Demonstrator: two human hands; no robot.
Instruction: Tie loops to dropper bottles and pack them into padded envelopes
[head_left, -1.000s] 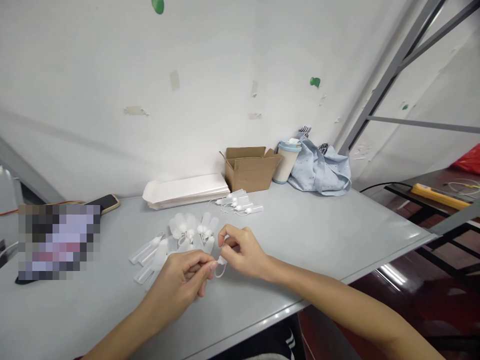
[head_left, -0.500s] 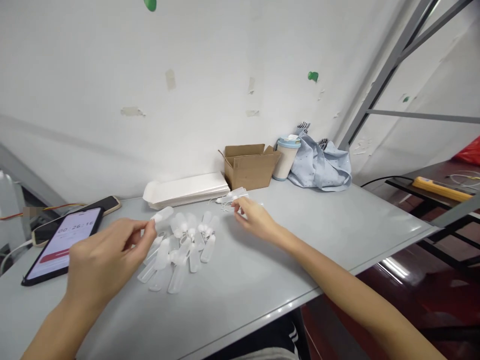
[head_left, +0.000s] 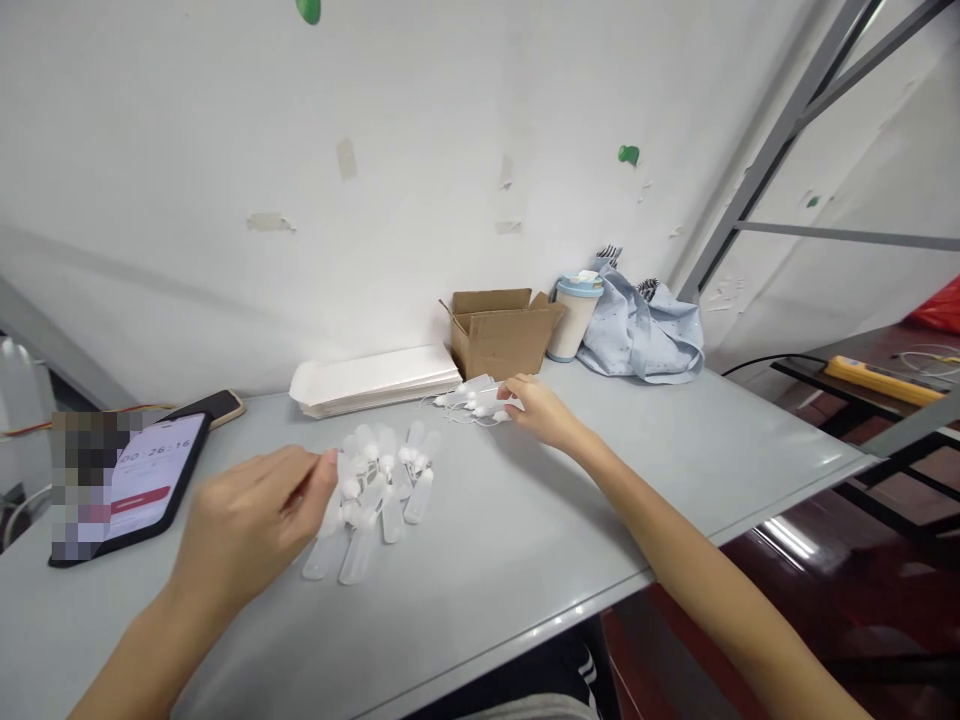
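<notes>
Hands that met over one small white-capped piece a second ago are now well apart on the grey table (head_left: pixel 525 560). Nearest, the left hand (head_left: pixel 251 520) has come down to the left edge of the near pile of tubes (head_left: pixel 379 490), its thumb and fingertips pinched close together against the clear tubes; half a second ago it held one tube up above that heap, and whether that tube is still gripped or already lies among the others cannot be told. The pile itself looks much the same, a loose fan of translucent tubes with white caps. Left of it lies a phone (head_left: pixel 150 475) with its screen lit, and behind that a second phone (head_left: pixel 214 405). Farther out, the right hand (head_left: pixel 541 410) has stretched across to the far cluster of tubes (head_left: pixel 469 400) and touches its right end with curled fingers; whether they have closed on a tube is not clear. So one piece looks dealt with at the near pile, while the right hand is at the far cluster. Beyond stand a stack of white sheets (head_left: pixel 375 378), a cardboard box (head_left: pixel 499 340), a cup (head_left: pixel 576 318) and a blue cloth (head_left: pixel 645 335) against the wall.
</notes>
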